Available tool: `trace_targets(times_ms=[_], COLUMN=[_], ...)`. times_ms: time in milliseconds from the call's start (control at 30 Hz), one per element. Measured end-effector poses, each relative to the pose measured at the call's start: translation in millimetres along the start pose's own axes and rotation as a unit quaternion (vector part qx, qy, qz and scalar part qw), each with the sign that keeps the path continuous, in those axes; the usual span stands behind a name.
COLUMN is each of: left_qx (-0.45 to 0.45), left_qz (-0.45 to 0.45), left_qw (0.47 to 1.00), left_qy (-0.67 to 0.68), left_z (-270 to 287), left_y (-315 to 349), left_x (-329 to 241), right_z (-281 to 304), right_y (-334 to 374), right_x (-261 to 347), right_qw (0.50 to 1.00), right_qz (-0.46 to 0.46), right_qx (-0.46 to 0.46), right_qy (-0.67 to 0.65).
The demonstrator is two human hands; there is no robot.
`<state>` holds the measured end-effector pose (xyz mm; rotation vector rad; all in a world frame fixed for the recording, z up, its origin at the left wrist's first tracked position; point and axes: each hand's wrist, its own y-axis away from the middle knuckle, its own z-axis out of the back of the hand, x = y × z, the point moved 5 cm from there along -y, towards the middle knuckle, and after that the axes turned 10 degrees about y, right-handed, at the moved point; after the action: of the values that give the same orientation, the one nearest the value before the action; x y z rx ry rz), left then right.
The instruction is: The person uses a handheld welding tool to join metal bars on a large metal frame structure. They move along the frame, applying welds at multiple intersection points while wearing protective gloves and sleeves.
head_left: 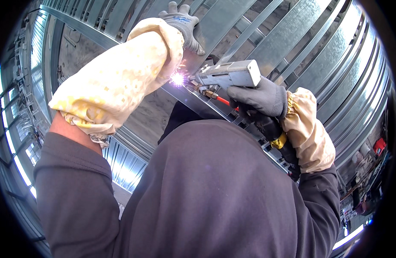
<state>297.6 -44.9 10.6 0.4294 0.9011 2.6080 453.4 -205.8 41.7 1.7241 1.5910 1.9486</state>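
Observation:
My left hand [184, 26], in a grey work glove, lies with fingers spread on a flat metal slat [221, 26]. A pale, spotted cloth sleeve cover [116, 71] wraps that forearm. In my right hand [263, 97], also gloved in grey, is a boxy grey-white welding gun [230, 73], its nozzle pointing left. A bright pinkish-white arc [177, 79] with sparks glows at its tip, against the metal below my left wrist. A red hose [222, 100] and a thick black cable [269, 127] with a yellow band run from the gun. The glare hides the exact contact point.
Parallel metal slats [335, 56] form a wide panel across the top and right. A long metal rail [198, 103] runs diagonally beneath the gun. Dark cloth [215, 185] covers the lower middle. A red object [379, 146] lies among clutter at far right.

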Motion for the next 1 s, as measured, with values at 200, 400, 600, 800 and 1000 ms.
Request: trace_targets(times_ms=[200, 400, 600, 800, 1000], left_qx=[-0.001, 0.003, -0.004, -0.006, -0.01], left_qz=[-0.001, -0.004, 0.001, 0.004, 0.001], left_qw=[1.0, 1.0, 1.0, 1.0, 1.0], left_qy=[-0.003, -0.004, -0.003, -0.003, -0.004], left_z=[-2, -4, -3, -4, -6], left_y=[-2, -4, -2, -3, -4], left_x=[1, 1, 1, 0, 0], right_z=[-1, -2, -2, -2, -3], right_y=[4, 0, 4, 5, 5], right_x=[-1, -7, -11, -16, -24], right_qw=[1.0, 1.0, 1.0, 0.999, 0.999], right_qz=[-0.027, 0.02, -0.003, -0.021, -0.036], right_qx=[0.005, 0.001, 0.013, 0.013, 0.006], right_qy=[-0.012, 0.0, -0.027, -0.026, -0.024])
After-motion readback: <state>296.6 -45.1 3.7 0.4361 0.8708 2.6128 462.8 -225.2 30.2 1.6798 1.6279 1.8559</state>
